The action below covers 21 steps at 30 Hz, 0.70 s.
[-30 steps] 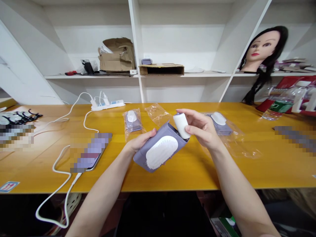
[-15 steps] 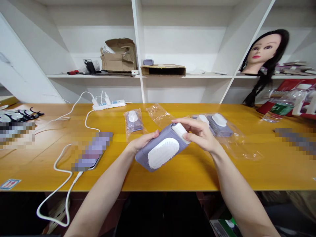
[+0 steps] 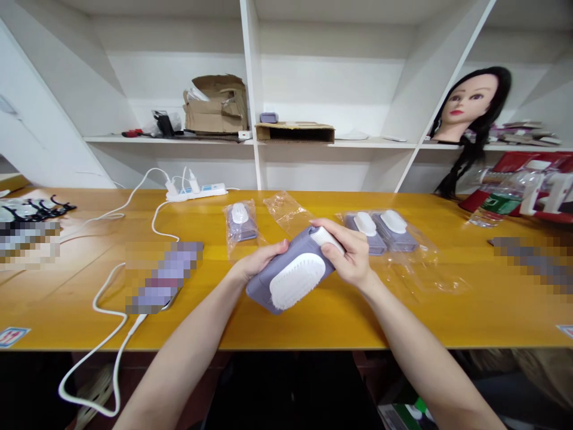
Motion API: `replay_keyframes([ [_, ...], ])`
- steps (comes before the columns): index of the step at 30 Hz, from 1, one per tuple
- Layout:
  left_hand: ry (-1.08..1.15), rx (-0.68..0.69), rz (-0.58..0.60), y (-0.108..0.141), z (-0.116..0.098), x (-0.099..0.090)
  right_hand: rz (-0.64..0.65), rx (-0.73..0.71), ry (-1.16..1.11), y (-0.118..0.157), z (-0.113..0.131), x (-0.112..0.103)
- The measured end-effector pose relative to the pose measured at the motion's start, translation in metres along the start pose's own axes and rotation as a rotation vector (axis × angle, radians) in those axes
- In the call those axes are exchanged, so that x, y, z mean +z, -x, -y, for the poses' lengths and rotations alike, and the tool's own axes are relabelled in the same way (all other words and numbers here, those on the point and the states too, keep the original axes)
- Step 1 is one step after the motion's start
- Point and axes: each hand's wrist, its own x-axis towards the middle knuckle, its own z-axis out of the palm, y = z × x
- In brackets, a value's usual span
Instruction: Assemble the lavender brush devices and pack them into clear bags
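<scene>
A purple-grey box-shaped item (image 3: 264, 285) with a bristly white oval pad (image 3: 298, 280) is held tilted above the table. My left hand (image 3: 262, 260) grips its left end, thumb on top and the other fingers hidden behind. At the upper right end, my right hand (image 3: 347, 251) has its thumb and fingers closed round a ribbed white part (image 3: 326, 239). Beyond my hands, a similar item in clear wrap (image 3: 242, 224) lies to the left, and two more, the nearer one (image 3: 369, 230) and its neighbour (image 3: 396, 230), lie side by side to the right.
A phone (image 3: 168, 278) on a white cable and a power strip (image 3: 197, 191) are on the left of the table (image 3: 313, 328). Crumpled clear film (image 3: 286, 209) lies behind my hands. A bottle (image 3: 496, 203) stands right, below a mannequin head (image 3: 470, 101).
My right hand has moved slightly left and closed further over the white part. The held item has shifted only slightly, and the camera view has moved a little.
</scene>
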Motion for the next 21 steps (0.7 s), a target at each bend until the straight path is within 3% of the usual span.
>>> replay_keyframes([
  [8, -0.118, 0.111, -0.061, -0.005, 0.001, 0.004, -0.162, -0.006, 0.002, 0.011, -0.002, 0.006],
  [14, -0.143, 0.071, -0.031, -0.001, -0.004, 0.003, -0.069, -0.056, -0.065, 0.015, -0.007, 0.007],
  [17, -0.106, 0.053, -0.009, 0.002, -0.006, 0.003, 0.003, 0.048, -0.099, 0.014, -0.006, 0.005],
  [21, -0.066, -0.002, 0.042, 0.002, -0.006, 0.005, 0.154, 0.306, -0.278, 0.003, -0.004, 0.0],
])
